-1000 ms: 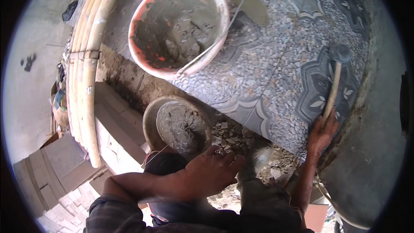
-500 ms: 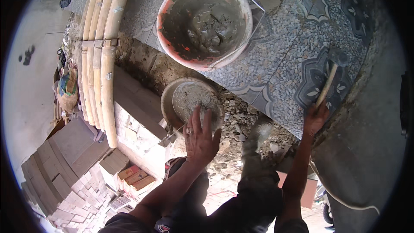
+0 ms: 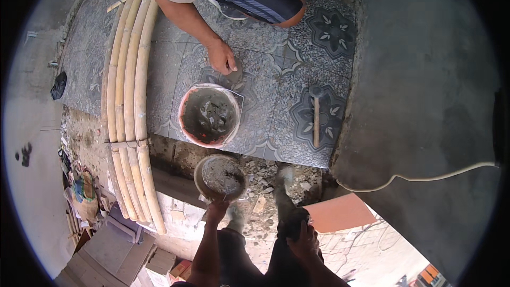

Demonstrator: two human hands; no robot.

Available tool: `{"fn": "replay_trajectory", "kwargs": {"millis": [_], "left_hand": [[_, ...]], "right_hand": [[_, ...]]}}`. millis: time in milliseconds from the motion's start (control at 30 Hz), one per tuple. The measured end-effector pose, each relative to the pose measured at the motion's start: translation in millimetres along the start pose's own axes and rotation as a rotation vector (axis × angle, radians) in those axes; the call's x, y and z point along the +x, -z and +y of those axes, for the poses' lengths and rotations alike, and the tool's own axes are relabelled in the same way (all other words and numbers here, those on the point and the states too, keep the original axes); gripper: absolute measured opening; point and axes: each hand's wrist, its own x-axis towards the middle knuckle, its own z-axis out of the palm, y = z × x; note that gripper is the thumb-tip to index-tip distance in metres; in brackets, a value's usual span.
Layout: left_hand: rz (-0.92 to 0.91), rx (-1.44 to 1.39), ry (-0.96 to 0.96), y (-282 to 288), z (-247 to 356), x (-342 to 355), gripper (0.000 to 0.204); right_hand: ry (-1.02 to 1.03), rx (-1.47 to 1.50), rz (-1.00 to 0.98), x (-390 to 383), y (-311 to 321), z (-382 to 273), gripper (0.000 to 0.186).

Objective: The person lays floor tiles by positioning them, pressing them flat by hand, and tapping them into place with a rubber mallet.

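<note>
My left hand (image 3: 216,211) is closed at the near rim of a small bucket (image 3: 198,175) holding wet grey mortar; its fingertips are partly hidden. My right hand (image 3: 305,240) rests on my right knee, fingers stretched out and nothing in it. A mallet (image 3: 316,122) with a dark head and wooden handle lies on the patterned tiles (image 3: 255,103). Beyond the small bucket stands a larger pale-and-red bucket (image 3: 234,134), with mortar inside. Another person's hand (image 3: 220,57) reaches down beside it to a greyish round patch on the tile.
Several bamboo poles (image 3: 141,74), bound together, run along the left. Rubble (image 3: 260,180) lies in the gap before the tiles. At the right, a pale hose (image 3: 414,178) crosses the grey floor, near an orange-brown board (image 3: 340,213). The other person crouches at the far side.
My right hand has let go of the mallet and moved to my knee. My left hand has gone from above the small bucket to its near rim. Another person has come into view.
</note>
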Motion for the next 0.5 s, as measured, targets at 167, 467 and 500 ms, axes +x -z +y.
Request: {"fn": "replay_trajectory", "kwargs": {"millis": [167, 467, 500], "left_hand": [[0.015, 0.132, 0.039, 16.0, 1.7, -11.1, 0.023], [0.109, -0.154, 0.018, 80.3, 151.2, -127.4, 0.027], [0.047, -0.128, 0.064, 93.8, 196.6, -138.1, 0.026]], "right_hand": [[-0.019, -0.006, -0.05, 14.4, -7.3, -18.1, 0.09], [-0.098, 0.013, -0.092, 1.1, -58.7, -12.0, 0.094], [-0.17, 0.071, -0.111, 3.8, -56.8, -2.9, 0.096]]}}
